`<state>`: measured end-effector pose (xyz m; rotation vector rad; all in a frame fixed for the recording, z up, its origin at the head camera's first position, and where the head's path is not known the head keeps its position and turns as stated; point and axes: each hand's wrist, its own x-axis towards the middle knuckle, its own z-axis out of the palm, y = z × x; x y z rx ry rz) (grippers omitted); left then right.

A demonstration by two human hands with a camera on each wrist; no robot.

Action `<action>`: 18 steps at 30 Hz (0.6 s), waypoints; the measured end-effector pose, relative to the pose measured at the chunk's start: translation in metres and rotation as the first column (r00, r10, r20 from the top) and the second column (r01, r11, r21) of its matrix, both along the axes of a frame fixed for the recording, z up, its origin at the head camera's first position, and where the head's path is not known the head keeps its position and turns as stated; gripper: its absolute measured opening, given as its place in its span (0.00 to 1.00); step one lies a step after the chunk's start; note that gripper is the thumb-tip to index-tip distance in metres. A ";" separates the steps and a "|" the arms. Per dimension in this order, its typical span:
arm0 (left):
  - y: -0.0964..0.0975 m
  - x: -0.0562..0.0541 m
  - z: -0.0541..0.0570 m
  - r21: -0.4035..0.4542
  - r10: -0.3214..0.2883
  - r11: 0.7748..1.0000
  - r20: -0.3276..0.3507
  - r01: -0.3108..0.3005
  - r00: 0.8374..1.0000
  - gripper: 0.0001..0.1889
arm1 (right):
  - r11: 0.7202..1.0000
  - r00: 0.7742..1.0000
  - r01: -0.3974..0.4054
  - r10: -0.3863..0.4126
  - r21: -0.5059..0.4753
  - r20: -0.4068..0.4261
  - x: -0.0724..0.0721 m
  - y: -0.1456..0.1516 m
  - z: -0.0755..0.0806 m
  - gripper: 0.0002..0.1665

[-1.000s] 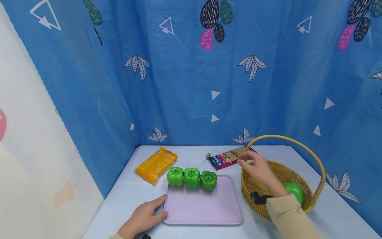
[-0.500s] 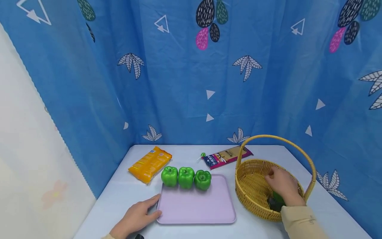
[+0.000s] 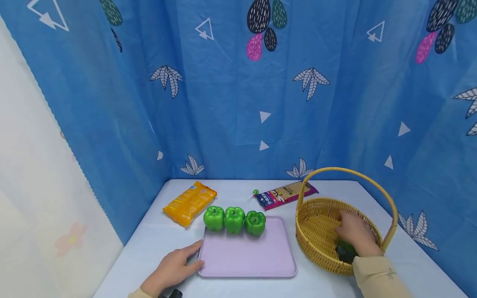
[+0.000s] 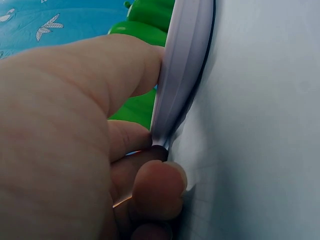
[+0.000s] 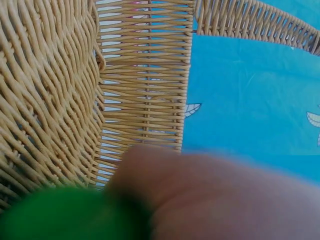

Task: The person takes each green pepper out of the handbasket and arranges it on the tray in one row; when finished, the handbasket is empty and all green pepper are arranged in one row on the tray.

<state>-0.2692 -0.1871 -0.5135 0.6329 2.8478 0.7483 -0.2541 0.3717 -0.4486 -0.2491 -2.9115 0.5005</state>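
Observation:
My left hand (image 3: 173,267) rests at the left edge of the lilac tray (image 3: 247,258), thumb and fingertips against its rim. Along the tray's far side stand three green bell peppers: left (image 3: 214,218), middle (image 3: 234,220) and right (image 3: 255,223). My right hand (image 3: 355,234) reaches down into the wicker basket (image 3: 314,231), fingers curled over a green bell pepper (image 5: 70,215) near its right side. Hand and wrist cover most of that pepper in the head view; in the right wrist view it is a blurred green shape beside the hand.
An orange packet (image 3: 191,203) lies behind the tray on the left. A purple and gold packet (image 3: 287,194) lies at the back, beside a small green-headed item (image 3: 255,192). The basket's tall handle (image 3: 348,169) arches over its opening. A blue curtain (image 3: 231,103) hangs behind the table.
My right hand has moved from above the basket's far left rim to the right and down inside it, onto the pepper. The left hand stays at the tray's edge.

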 end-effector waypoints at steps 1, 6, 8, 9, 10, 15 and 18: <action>0.000 0.000 0.000 -0.003 0.000 1.000 -0.002 0.000 1.000 0.43 | 0.999 0.998 -0.046 0.046 -0.003 -0.048 -0.001 -0.002 -0.001 0.21; 0.001 0.000 -0.001 -0.013 0.002 1.000 -0.006 -0.002 1.000 0.43 | 0.969 0.956 -0.247 0.241 -0.018 -0.170 -0.005 -0.009 -0.006 0.20; 0.001 -0.001 0.000 -0.009 0.002 1.000 -0.005 -0.002 1.000 0.43 | 0.961 0.952 -0.275 0.270 -0.013 -0.148 -0.006 -0.011 -0.007 0.19; 0.001 -0.001 0.001 -0.007 0.001 1.000 -0.006 -0.001 1.000 0.43 | 0.959 0.951 -0.284 0.281 -0.007 -0.133 -0.007 -0.012 -0.007 0.19; 0.001 -0.001 0.002 -0.005 0.000 1.000 -0.006 0.000 1.000 0.43 | 0.956 0.948 -0.294 0.292 0.002 -0.122 -0.008 -0.012 -0.007 0.18; 0.001 0.000 0.002 -0.001 0.003 1.000 -0.006 -0.003 1.000 0.42 | 0.947 0.941 -0.319 0.319 0.017 -0.112 -0.011 -0.016 -0.006 0.19; 0.003 0.000 0.000 0.007 -0.002 1.000 0.000 0.002 1.000 0.42 | 0.956 0.946 -0.292 0.292 0.021 -0.139 -0.008 -0.015 -0.008 0.22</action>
